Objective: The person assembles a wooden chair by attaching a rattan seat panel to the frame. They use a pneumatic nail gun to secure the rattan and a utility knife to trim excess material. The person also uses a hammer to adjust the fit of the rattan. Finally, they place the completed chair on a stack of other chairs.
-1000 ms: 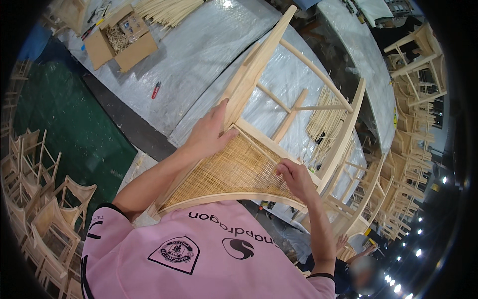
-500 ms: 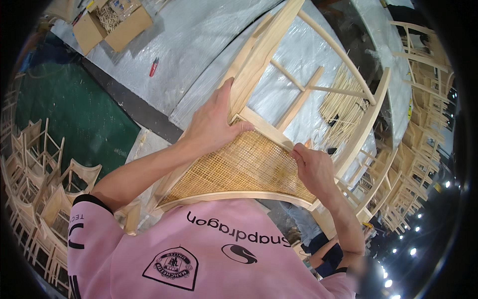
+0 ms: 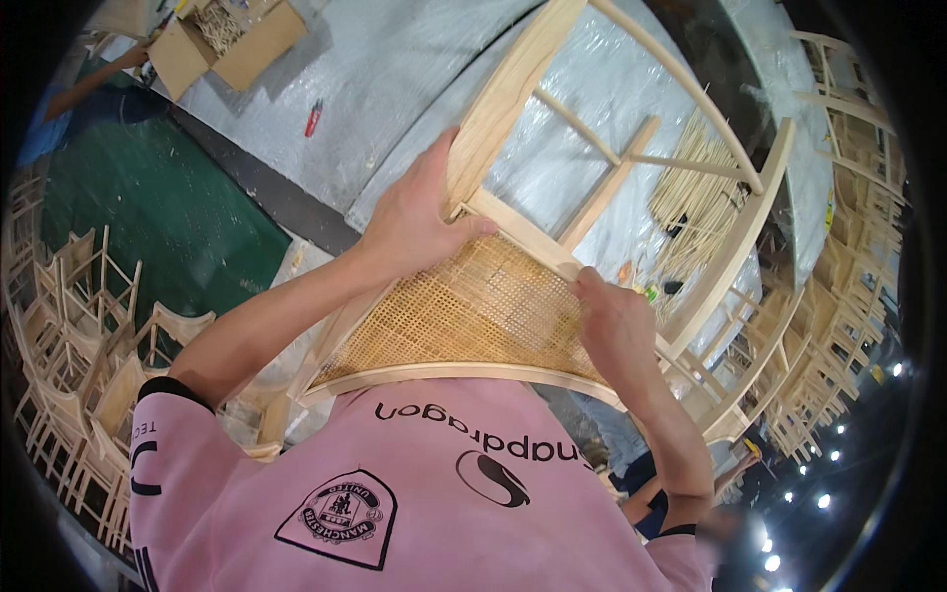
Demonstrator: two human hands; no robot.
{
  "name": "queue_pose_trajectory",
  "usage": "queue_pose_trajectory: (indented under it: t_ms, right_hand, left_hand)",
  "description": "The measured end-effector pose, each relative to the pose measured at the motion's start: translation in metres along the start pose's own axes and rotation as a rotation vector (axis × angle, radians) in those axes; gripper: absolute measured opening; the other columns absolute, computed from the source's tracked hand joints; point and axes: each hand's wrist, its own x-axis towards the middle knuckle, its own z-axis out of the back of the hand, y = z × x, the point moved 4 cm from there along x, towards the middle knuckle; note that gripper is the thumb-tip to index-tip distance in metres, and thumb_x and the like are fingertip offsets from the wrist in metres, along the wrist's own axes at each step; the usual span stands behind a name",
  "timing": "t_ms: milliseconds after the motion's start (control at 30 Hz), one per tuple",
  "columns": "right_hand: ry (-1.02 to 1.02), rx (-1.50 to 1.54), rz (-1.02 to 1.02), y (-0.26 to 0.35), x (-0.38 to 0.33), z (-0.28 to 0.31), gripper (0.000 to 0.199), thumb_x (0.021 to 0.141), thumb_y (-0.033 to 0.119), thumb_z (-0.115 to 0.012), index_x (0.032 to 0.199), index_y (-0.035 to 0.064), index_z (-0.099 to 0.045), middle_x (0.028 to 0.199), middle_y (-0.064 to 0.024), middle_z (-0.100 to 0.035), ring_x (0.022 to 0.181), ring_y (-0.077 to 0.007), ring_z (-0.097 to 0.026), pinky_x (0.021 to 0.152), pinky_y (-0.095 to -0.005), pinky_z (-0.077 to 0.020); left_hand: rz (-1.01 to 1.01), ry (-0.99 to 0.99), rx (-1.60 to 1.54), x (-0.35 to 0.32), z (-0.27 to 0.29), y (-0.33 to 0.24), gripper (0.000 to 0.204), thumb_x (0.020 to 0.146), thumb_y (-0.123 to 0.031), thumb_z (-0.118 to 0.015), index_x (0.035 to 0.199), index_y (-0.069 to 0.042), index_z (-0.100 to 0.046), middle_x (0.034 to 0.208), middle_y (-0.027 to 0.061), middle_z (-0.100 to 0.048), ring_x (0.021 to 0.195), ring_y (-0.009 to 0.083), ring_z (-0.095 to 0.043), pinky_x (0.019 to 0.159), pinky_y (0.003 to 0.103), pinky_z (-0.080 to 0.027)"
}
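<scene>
Since the earlier frames, another person's arm (image 3: 99,84) has come into sight at ten o'clock, its hand beside the cardboard box (image 3: 261,49). Our right hand (image 3: 619,321) has shifted from the edge of the woven panel (image 3: 464,306) up to the wooden rail (image 3: 528,235) that borders it.

We have the pale wooden chair (image 3: 513,99) just above our lap, in the middle of our view and reaching up to one o'clock. Its long bars run from seven toward one o'clock, and the curved edge of its woven panel faces us at six.

Our left hand (image 3: 409,222) is wrapped on the chair's corner, thumb spread from the fingers and lying at the panel's border. Our right fingers are bent in tightly against the rail; we cannot tell whether they pinch anything.

On our pink shirt (image 3: 227,493) we see dark lettering, a round emblem and a shield-shaped crest, the lettering upside down to us; a sleeve bears more print. Between ten and eleven o'clock a red tool (image 3: 314,118) lies on the plastic-covered table (image 3: 380,89), and at two o'clock we see a bundle of thin sticks (image 3: 695,212).
</scene>
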Motion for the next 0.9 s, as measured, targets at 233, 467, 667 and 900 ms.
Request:
queue_pose_trajectory:
  t_ms: [233,467,667,900]
  right_hand:
    - [-0.060,-0.026,-0.026,0.004,-0.008,-0.003,0.009,0.100,0.016,-0.062,0.095,0.0083,-0.060,0.064,-0.0187,-0.063,0.061,-0.0422,-0.064,0.055,-0.0536,-0.0490]
    - [-0.002,0.007,-0.039,-0.002,-0.005,0.002,0.025,0.105,0.026,-0.058,0.092,0.0047,-0.059,0.065,-0.0208,-0.065,0.065,-0.0427,-0.067,0.057,-0.0526,-0.0498]
    - [-0.053,0.294,-0.106,-0.060,-0.061,0.005,0.030,0.104,0.027,-0.060,0.087,0.0027,-0.062,0.068,-0.0236,-0.062,0.068,-0.0449,-0.065,0.061,-0.0506,-0.0494]
    - [-0.215,-0.005,-0.093,-0.051,-0.071,-0.004,0.020,0.103,0.024,-0.061,0.091,0.0068,-0.062,0.064,-0.0201,-0.063,0.062,-0.0425,-0.065,0.058,-0.0514,-0.0495]
  left_hand:
    - [-0.511,-0.005,0.357,0.003,-0.055,-0.085,0.035,0.100,-0.033,-0.058,0.103,-0.002,-0.074,0.100,0.0231,-0.073,0.107,0.0337,-0.068,0.099,0.043,-0.050]
    - [-0.327,0.255,0.440,0.032,-0.092,-0.081,0.062,0.105,-0.041,-0.044,0.069,-0.002,-0.075,0.068,0.0212,-0.071,0.067,0.0395,-0.070,0.068,0.052,-0.055]
    - [-0.404,0.230,0.477,0.035,-0.102,-0.076,0.058,0.105,-0.036,-0.043,0.072,-0.001,-0.075,0.070,0.0220,-0.071,0.066,0.0401,-0.070,0.066,0.051,-0.056]
    - [-0.399,0.473,0.536,0.037,-0.098,-0.090,0.052,0.101,-0.032,-0.043,0.078,-0.001,-0.077,0.083,0.0209,-0.075,0.078,0.0382,-0.072,0.074,0.050,-0.056]
